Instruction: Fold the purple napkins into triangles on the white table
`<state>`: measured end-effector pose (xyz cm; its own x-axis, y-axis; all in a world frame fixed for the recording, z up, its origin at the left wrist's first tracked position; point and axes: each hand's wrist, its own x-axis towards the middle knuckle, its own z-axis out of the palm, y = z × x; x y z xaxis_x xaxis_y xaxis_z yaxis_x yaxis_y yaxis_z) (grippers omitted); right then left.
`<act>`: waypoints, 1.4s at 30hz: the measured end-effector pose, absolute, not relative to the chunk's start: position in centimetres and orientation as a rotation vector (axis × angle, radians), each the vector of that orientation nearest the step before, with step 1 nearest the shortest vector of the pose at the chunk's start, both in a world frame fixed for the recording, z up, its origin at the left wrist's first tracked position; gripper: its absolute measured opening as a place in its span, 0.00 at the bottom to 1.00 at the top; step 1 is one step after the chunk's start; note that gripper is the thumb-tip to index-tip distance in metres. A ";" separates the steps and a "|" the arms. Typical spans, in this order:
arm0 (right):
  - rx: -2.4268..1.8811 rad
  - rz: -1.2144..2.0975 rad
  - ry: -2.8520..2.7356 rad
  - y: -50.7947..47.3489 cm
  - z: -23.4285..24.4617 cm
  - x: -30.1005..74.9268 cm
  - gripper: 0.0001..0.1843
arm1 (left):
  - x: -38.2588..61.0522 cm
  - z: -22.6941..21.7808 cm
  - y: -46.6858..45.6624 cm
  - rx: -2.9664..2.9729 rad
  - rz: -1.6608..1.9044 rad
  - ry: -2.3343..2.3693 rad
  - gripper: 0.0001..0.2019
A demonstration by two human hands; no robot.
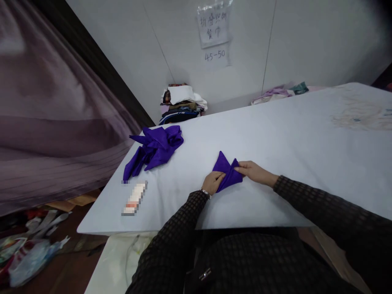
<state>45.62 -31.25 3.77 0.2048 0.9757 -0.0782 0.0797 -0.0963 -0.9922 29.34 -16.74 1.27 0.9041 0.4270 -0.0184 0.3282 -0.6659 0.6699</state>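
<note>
A purple cloth napkin (226,171), folded into a pointed shape, lies on the white table (275,134) in front of me. My left hand (212,182) grips its lower left edge with curled fingers. From the right, my right hand (252,170) pinches the napkin's right corner. Both sleeves are dark and checked. A heap of several purple napkins (156,149) lies to the left, out of both hands' reach.
A blurred-out small object (134,198) lies near the table's left front edge. Stacked folded fabrics (181,104) sit at the far corner, with more cloth (280,92) along the wall. A paper sign (213,28) hangs above. A purple curtain (55,114) is at left; bags (27,253) litter the floor.
</note>
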 end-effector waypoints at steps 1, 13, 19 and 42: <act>-1.424 1.102 -1.026 -30.2 3.9 46.1 0.17 | 29.1 1.5 -16.7 2.289 0.194 0.583 0.20; -1.741 1.039 -0.876 -21.9 2.6 47.9 0.08 | 29.1 0.9 -17.0 2.048 0.320 0.859 0.22; -1.928 0.879 -1.033 -20.5 1.7 48.0 0.07 | 28.7 1.1 -17.4 2.326 0.204 1.104 0.22; -2.405 0.470 -1.422 -18.8 0.4 47.7 0.14 | 28.6 0.6 -17.5 2.661 -0.023 1.179 0.16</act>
